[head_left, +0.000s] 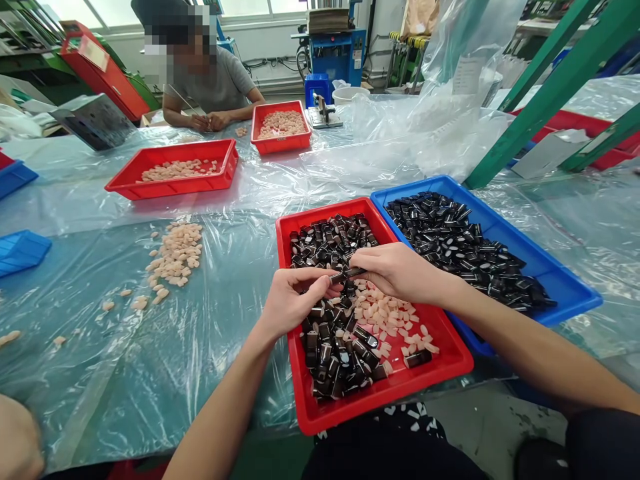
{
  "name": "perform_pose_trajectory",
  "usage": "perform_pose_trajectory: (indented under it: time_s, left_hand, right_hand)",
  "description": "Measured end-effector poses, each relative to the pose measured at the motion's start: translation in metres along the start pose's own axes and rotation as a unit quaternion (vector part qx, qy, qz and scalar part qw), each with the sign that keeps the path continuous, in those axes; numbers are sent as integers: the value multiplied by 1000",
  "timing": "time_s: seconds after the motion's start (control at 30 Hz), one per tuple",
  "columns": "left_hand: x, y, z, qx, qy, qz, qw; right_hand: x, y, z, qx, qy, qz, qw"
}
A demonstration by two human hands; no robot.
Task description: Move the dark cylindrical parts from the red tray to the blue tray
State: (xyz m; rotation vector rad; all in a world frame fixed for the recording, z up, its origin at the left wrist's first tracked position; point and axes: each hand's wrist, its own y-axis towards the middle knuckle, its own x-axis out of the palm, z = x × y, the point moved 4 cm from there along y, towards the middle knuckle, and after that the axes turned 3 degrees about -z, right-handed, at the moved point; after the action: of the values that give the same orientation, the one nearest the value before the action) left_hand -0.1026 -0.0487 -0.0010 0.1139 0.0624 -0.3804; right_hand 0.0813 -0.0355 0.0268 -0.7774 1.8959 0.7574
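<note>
Black part (pixel 347 273), red tray (pixel 387 399), plastic-sheeted table (pixel 225 267) — workshop

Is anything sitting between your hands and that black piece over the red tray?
Nothing visible. The left hand and right hand both pinch the black piece between them, above the red tray.

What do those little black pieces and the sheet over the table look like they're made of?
Black piece pinched between left hand and right hand, like the others: probably hard moulded plastic, glossy, with sharp white highlights. Sheet: seemingly thin clear plastic film, wrinkled, shiny, see-through.
</note>
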Motion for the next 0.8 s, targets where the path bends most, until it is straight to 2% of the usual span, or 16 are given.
perform_pose_trajectory:
  time_s: [0.23,0.57,0.7,0.8]
  left_hand:
    - [1,-1,-4,-24,-20,1,1000]
    - [-5,2,-4,-77,-68,-43,994]
    - [-4,2,-3,-83,-71,-31,994]
    - [-4,3,-1,-75,-49,-2,996]
  right_hand:
    - [0,0,-1,-10,-24,5,1000]
    - [1,-1,-11,-55,-176,24,983]
    - [2,-1,-13,-64,-181,26,981]
    - [3,1,-15,-68,-160,39,984]
